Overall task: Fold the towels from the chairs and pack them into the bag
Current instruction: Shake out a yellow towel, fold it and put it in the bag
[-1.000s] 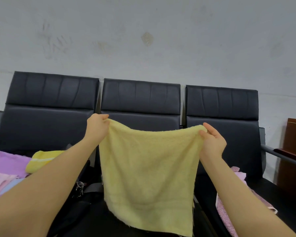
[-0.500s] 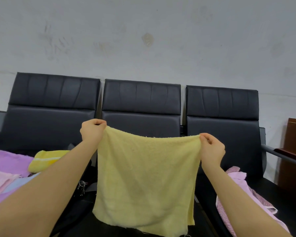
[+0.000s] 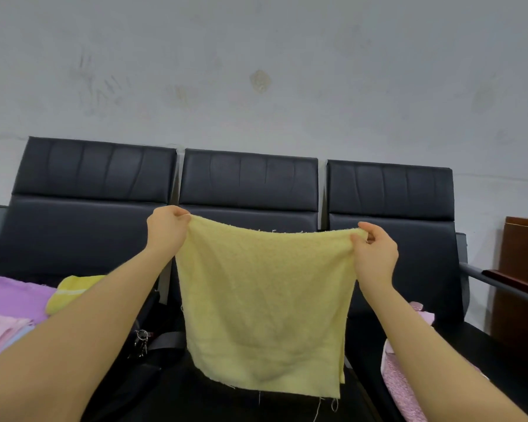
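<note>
You have the yellow towel (image 3: 262, 303) hanging in the air in front of the middle chair (image 3: 249, 190), stretched between both hands by its top corners. Your left hand (image 3: 166, 228) has its fingers curled round the upper left corner, and your right hand (image 3: 374, 254) pinches the upper right corner between thumb and fingertips; both grips are tight on cloth, nothing spare in either hand. The top edge sags slightly between them and the rest drops free, its lower edge frayed with loose threads and just above the seat. Judge it as light, limp terry: it will not hold a shape by itself, it will drape wherever it is unsupported, and it will not slip much in a firm pinch. So keep hold at the corners, bring them together edge to edge for the first fold, and watch that the hanging corners line up before you let go. The dark bag (image 3: 141, 354) lies low on the left, partly behind your left arm, so its opening cannot be seen. Other towels wait: purple (image 3: 9, 296), a folded yellow one (image 3: 70, 292), and pink (image 3: 400, 388) on the right seat.
</note>
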A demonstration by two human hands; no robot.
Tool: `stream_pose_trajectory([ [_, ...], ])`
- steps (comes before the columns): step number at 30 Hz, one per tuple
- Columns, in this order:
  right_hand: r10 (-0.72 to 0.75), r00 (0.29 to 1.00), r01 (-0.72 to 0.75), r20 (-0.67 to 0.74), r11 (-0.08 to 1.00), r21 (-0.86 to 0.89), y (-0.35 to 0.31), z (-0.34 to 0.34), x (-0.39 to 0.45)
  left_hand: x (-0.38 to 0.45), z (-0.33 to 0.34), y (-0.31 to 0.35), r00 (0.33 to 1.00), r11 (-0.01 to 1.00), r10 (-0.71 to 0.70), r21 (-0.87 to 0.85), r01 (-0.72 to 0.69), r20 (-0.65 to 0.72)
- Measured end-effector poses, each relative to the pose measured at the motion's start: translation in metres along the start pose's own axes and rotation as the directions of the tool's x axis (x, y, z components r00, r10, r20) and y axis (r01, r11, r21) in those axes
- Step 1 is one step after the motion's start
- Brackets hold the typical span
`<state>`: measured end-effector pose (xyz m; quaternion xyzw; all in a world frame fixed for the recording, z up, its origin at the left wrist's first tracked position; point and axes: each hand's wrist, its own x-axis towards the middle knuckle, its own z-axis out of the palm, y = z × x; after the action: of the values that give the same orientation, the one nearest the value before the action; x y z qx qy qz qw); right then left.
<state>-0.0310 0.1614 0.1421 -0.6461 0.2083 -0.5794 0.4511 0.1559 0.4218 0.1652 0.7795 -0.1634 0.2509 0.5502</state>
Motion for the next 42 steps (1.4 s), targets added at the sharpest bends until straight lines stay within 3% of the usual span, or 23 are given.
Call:
stream_pose_trajectory([
  [5,-0.070,0.996,0.061,-0.064,0.990,-0.131,-0.002,-0.005,0.002,0.000,-0.004,0.000,0.999,0.997,0.046,0.065,-0.045,-0.020],
  [11,0.050,0.992,-0.062,-0.114,0.992,-0.109,0.003,-0.008,-0.005,-0.010,-0.004,-0.010,0.999,0.970,0.047,0.240,-0.046,0.000],
  [14,0.126,0.987,-0.127,-0.100,0.992,-0.004,0.001,-0.007,-0.007,-0.013,-0.003,-0.009,1.000,0.979,-0.025,0.201,0.027,-0.011],
  [20,0.233,0.970,-0.218,-0.066,0.959,0.180,0.002,-0.006,-0.010,-0.025,0.004,-0.014,0.994,0.992,-0.109,-0.069,0.110,0.014],
  [31,0.026,0.998,-0.031,-0.051,0.994,-0.106,0.015,-0.011,-0.010,-0.033,0.005,-0.043,0.988,0.985,-0.142,-0.108,0.135,-0.054],
  [42,0.071,0.997,-0.071,-0.035,0.997,-0.017,0.037,0.004,0.004,-0.023,0.019,-0.059,0.987,0.976,-0.162,-0.145,0.161,0.007],
])
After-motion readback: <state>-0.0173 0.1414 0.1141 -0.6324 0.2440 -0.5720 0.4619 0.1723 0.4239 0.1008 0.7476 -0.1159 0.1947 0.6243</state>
